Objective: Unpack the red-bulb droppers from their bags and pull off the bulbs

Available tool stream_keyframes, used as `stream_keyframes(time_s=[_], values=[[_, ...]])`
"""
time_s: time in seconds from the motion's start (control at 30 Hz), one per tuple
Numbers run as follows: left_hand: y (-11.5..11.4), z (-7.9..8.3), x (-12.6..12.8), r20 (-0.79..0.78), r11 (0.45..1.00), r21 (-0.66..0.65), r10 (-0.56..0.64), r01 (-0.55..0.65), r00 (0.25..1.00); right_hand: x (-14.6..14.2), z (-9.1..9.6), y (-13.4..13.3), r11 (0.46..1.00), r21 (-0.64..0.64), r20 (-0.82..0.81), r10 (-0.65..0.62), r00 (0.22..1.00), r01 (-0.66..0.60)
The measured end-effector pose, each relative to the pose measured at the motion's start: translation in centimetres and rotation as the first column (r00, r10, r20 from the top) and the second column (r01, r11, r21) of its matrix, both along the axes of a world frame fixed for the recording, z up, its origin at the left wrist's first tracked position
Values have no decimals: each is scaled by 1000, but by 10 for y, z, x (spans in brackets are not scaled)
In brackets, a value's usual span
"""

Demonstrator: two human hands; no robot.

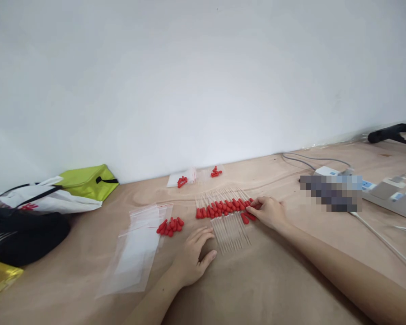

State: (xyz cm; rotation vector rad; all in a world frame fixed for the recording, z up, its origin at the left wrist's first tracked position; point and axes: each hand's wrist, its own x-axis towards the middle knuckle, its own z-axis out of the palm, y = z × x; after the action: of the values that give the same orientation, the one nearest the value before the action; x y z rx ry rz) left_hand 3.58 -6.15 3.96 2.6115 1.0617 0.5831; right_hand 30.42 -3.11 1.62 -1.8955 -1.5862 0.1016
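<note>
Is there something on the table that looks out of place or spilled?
Two red bulbs lie outside the row, below its right end near the right hand, so they break its line. Nothing looks spilled.

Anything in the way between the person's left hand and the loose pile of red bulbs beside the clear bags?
Nothing visible: only bare tabletop shows between the left hand and the pile of red bulbs. The clear bags lie mostly left of the pile.
</note>
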Motion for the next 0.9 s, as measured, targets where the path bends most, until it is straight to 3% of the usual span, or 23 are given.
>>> stream_keyframes(time_s=[0.33,0.47,0.63,0.8,0.9], values=[[1,-9,-6,-45,999,9,53,-53,998,-2,7,-4,996,48,-209,-60,976,71],[2,-14,-7,-5,987,60,148,-147,989,-5,10,-17,976,179,-224,167,960,-128],[4,-16,-7,97,918,299,244,-262,965,-23,3,-35,901,262,-101,382,918,-346],[2,-12,2,27,830,541,146,-137,989,-41,-4,-48,803,292,33,535,845,-520],[-1,-12,8,41,825,560,69,-80,997,-44,-2,-52,745,287,68,611,788,-602]])
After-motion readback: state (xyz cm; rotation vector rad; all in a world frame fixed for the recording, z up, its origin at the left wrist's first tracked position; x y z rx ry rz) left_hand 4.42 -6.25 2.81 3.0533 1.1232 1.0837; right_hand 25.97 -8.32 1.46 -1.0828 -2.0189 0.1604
